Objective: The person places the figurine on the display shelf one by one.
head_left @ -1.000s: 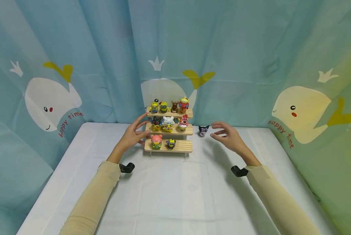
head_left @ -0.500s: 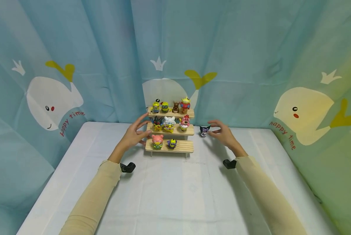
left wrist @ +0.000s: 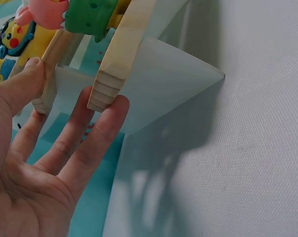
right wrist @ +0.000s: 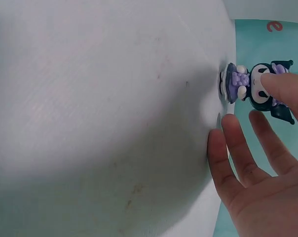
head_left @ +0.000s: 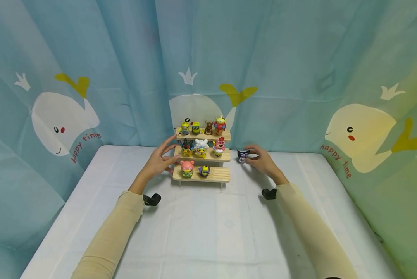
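Note:
My right hand (head_left: pixel 262 161) is at a small black, white and purple figurine (head_left: pixel 242 155) with a pointed hood, standing on the table right of the shelf. The right wrist view shows the thumb (right wrist: pixel 287 91) across the figurine's face, the other fingers spread below; the index finger is hidden, seemingly behind it. At the left end of the three-tier wooden display shelf (head_left: pixel 219 175) is my left hand (head_left: pixel 156 161), fingers spread. Its thumb (left wrist: pixel 30 74) touches the middle plank, and two fingertips (left wrist: pixel 117 106) touch the end of the lowest plank (left wrist: pixel 112 79).
Several figurines line the top tier. Three stand on the middle one, among them a pink bear (head_left: pixel 219 145). A pink figurine (head_left: pixel 187 169) and a purple-caped yellow one (head_left: pixel 204 171) occupy the lowest plank's left part. A blue whale-print curtain (head_left: pixel 281 97) hangs behind the white table (head_left: pixel 208 232).
My right hand has moved left to the black and purple figurine, and its thumb now touches it. The left hand stays at the shelf's end.

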`<state>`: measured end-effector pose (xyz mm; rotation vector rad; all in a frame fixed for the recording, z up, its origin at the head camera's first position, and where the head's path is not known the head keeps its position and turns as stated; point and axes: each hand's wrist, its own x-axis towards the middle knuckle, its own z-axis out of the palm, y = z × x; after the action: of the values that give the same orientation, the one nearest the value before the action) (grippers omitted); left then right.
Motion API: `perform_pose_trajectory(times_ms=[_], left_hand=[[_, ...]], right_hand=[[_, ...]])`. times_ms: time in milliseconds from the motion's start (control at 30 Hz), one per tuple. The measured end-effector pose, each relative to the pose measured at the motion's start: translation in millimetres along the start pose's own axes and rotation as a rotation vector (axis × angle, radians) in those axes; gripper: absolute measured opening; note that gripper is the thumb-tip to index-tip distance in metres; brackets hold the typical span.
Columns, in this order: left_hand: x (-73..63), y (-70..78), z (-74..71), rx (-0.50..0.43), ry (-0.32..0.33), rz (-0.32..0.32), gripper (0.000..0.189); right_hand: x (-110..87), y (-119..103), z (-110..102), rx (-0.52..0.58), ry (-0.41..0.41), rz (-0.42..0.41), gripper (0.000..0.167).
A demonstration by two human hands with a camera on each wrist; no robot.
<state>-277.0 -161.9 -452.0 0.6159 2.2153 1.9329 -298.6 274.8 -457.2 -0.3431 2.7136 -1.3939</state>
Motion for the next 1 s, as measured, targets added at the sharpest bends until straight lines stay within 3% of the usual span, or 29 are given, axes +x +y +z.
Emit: perform_pose_trajectory(times_ms=[733, 1000], left_hand=[[0.6, -0.2, -1.5, -0.036, -0.002, -0.032, 0.081], [0.2, -0.7, -0.9, -0.038, 0.000, -0.010, 0.080]], right_hand=[[4.1, -3.9, 7.9, -0.045, 0.019, 0.058, 0.037], [3.9, -3.4, 9.0, -0.049, 0.024, 0.042, 0.037]])
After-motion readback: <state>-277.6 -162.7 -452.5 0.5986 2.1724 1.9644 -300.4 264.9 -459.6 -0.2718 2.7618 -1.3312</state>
